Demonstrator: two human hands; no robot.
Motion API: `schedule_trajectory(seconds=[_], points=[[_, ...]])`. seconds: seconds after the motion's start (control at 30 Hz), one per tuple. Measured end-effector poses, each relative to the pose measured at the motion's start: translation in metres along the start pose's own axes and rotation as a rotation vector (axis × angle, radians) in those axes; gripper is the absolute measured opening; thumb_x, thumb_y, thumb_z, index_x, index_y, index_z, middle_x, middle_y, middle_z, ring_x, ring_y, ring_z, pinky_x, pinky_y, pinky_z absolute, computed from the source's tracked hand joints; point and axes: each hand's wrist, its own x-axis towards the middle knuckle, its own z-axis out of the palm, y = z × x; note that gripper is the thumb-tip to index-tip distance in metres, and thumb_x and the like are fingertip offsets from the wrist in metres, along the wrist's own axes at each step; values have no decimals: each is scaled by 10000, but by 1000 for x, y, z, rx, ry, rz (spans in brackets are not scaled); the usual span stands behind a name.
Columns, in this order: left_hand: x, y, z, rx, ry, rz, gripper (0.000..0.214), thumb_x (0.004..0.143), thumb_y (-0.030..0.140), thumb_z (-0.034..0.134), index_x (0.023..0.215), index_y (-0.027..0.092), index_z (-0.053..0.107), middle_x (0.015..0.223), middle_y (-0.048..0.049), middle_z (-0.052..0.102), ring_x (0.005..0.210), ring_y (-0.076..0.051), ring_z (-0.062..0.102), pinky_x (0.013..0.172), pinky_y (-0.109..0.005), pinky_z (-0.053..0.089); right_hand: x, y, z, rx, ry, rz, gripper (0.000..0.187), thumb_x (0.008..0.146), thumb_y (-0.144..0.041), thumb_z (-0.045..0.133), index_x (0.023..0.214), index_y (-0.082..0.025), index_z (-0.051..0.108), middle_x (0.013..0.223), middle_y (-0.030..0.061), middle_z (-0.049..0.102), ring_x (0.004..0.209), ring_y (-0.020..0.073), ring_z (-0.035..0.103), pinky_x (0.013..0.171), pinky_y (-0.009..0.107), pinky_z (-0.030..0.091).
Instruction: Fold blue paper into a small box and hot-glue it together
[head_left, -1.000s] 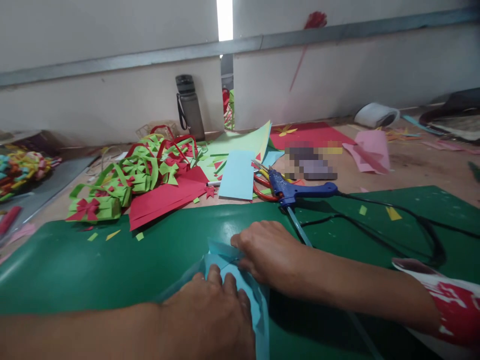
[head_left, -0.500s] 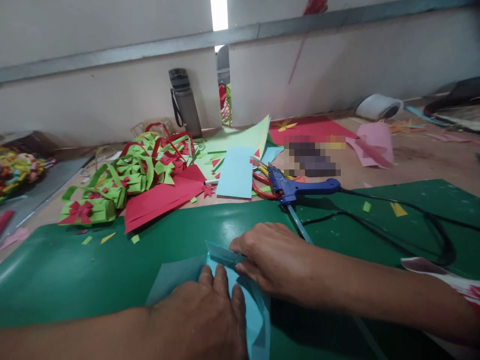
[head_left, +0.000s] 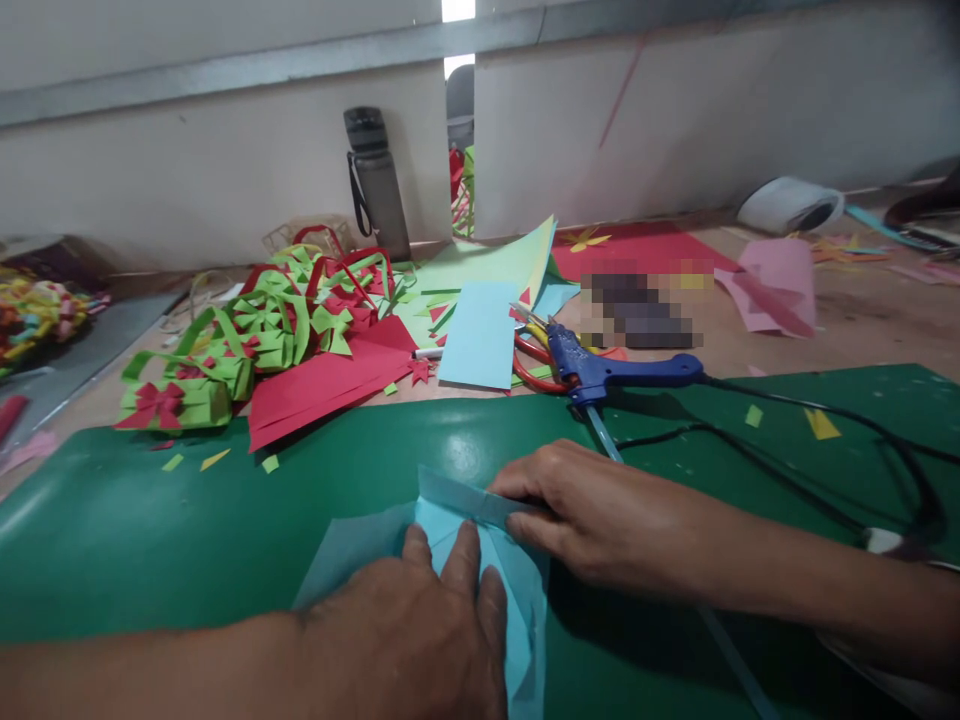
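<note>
A folded sheet of light blue paper (head_left: 517,600) lies low in the view on the green mat, one flap raised along its far edge. My left hand (head_left: 420,630) presses on its inner face, fingers apart and stretched forward. At the far right corner, my right hand (head_left: 570,510) pinches the raised flap between thumb and fingers. Just beyond that hand rests a blue hot glue gun (head_left: 592,370) with a glue stick in its back end. Part of the paper is hidden beneath my left hand and wrist.
Green paper bags (head_left: 247,350) with red bows crowd the left, beside red sheets (head_left: 330,380). A light blue card (head_left: 478,335) and red-handled scissors (head_left: 536,370) lie behind the green mat (head_left: 225,550). A dark bottle (head_left: 379,190) stands against the wall. The gun's black cord (head_left: 780,400) loops rightward.
My right hand has shifted slightly right along the flap, showing more of its edge. My left fingers have spread a little and moved right. The camera view has tilted slightly.
</note>
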Motion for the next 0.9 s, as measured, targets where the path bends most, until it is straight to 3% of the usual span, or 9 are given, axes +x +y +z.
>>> schedule_trajectory(seconds=[0.27,0.43,0.6,0.67,0.77,0.9], points=[[-1,-4,-2,-40,-73,12,483,858,107,369,1336,160,415,1356,-219,343,1143,-435,455,732,-516,532,1,2,2,112,-30,22,168,802,-196,449,657,-180,533,680,-17,532,704,123,465,582,218,297],[1,-3,5,-9,26,36,474,855,104,368,1315,183,455,1338,-240,373,1085,-419,525,702,-488,539,0,1,4,87,0,32,198,822,-210,434,650,-181,527,676,-15,549,671,120,459,563,233,277],[1,2,2,35,-121,28,535,834,87,374,1354,212,395,1385,-229,295,1096,-435,513,710,-513,521,2,-2,9,23,48,24,231,834,-201,426,606,-171,450,648,-20,544,628,104,451,563,244,259],[0,3,-2,22,-128,7,535,826,87,378,1343,217,415,1386,-213,314,1100,-430,514,703,-498,522,4,-2,9,6,70,48,219,821,-198,448,604,-172,425,611,-27,509,608,101,430,548,245,241],[-2,3,-3,-4,-76,-32,481,842,112,363,1288,237,493,1362,-180,388,1027,-399,580,654,-447,526,7,-1,8,2,72,60,187,789,-184,489,618,-172,414,597,-35,476,603,98,407,543,241,228],[-7,0,9,4,145,12,436,843,156,407,1259,215,526,1303,-163,490,944,-321,635,664,-375,509,10,1,7,-7,72,55,154,762,-158,506,634,-170,421,616,-36,467,630,100,405,562,233,236]])
